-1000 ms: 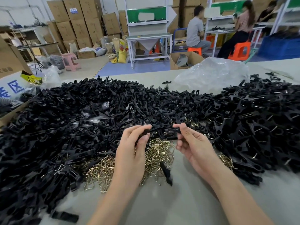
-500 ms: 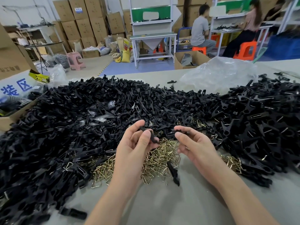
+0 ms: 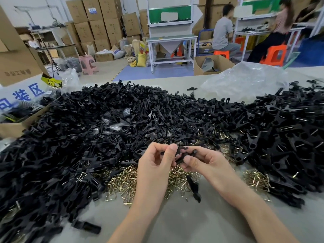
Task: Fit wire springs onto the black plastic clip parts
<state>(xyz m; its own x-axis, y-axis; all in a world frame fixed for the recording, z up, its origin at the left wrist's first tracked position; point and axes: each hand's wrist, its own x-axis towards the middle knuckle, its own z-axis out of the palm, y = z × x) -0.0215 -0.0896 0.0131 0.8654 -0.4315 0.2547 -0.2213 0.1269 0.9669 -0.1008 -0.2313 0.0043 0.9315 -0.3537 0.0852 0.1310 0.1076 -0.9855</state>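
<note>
1. head view: the left hand and right hand meet above the grey table, fingers curled, both pinching one black clip part between thumbs and fingertips.
2. whether a spring sits on it, i cannot tell.
3. loose wire springs lie heaped just beneath the hands, ringed by the pile of black clip parts.

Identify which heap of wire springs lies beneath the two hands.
The larger central heap, partly hidden by the left hand and right hand; the smaller heap lies apart, further right.
</note>
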